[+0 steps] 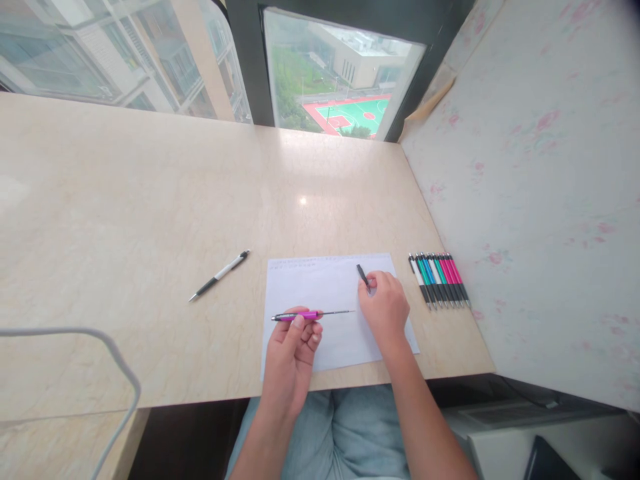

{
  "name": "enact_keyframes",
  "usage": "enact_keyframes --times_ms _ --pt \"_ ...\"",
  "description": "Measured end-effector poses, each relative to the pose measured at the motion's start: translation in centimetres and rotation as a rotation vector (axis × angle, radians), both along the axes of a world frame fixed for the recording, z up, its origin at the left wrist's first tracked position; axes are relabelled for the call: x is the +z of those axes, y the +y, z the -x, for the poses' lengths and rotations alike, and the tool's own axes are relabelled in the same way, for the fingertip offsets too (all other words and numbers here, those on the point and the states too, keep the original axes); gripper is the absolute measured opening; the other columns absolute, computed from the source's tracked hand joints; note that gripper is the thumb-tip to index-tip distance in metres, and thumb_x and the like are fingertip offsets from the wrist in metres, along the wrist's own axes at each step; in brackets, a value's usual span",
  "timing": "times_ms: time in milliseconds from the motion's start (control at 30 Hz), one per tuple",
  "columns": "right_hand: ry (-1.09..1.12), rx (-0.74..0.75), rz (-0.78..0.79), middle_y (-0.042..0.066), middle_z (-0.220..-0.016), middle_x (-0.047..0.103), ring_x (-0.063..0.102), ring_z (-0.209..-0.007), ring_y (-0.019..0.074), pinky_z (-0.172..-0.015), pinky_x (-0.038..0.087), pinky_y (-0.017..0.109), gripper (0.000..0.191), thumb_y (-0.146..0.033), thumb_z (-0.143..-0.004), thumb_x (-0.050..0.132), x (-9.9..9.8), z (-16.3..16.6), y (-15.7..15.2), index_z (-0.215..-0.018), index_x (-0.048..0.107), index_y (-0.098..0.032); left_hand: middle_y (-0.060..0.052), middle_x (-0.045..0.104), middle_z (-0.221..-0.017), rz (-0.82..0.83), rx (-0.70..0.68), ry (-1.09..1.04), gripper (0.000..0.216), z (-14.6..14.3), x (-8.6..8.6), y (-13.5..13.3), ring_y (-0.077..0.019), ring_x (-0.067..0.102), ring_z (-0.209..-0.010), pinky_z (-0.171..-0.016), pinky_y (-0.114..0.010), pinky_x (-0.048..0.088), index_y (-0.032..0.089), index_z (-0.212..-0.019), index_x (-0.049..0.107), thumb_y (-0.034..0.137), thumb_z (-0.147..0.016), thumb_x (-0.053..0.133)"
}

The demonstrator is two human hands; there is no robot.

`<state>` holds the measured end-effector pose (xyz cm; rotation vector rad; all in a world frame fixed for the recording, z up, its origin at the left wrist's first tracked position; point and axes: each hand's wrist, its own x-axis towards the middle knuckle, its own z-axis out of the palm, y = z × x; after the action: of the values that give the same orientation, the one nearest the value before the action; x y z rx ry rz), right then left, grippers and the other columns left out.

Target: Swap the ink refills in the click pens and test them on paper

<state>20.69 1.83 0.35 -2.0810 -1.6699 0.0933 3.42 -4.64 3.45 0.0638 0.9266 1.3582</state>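
My left hand pinches a pink pen body held level over a white sheet of paper; a thin dark refill sticks out of its right end. My right hand is closed on a small black pen tip piece, just right of the refill's end. Both hands hover above the paper near the table's front edge.
A row of several pens in white, teal, pink and black lies right of the paper beside the flowered wall. A white and black pen lies alone to the left on the beige marble table. A grey cable loops at lower left.
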Motion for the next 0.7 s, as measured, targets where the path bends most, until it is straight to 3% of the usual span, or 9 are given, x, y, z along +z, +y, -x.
enact_keyframes --times_ms 700 --pt "0.012 0.067 0.013 0.005 -0.083 0.063 0.055 -0.084 0.0219 -0.064 0.034 0.030 0.012 -0.030 -0.086 0.052 0.02 0.56 0.12 -0.088 0.060 -0.021 -0.007 0.073 -0.087 -0.010 -0.007 0.021 0.020 0.28 0.24 -0.22 -0.0098 0.065 -0.069 -0.066 -0.019 0.054 0.017 -0.094 0.068 0.024 -0.077 0.076"
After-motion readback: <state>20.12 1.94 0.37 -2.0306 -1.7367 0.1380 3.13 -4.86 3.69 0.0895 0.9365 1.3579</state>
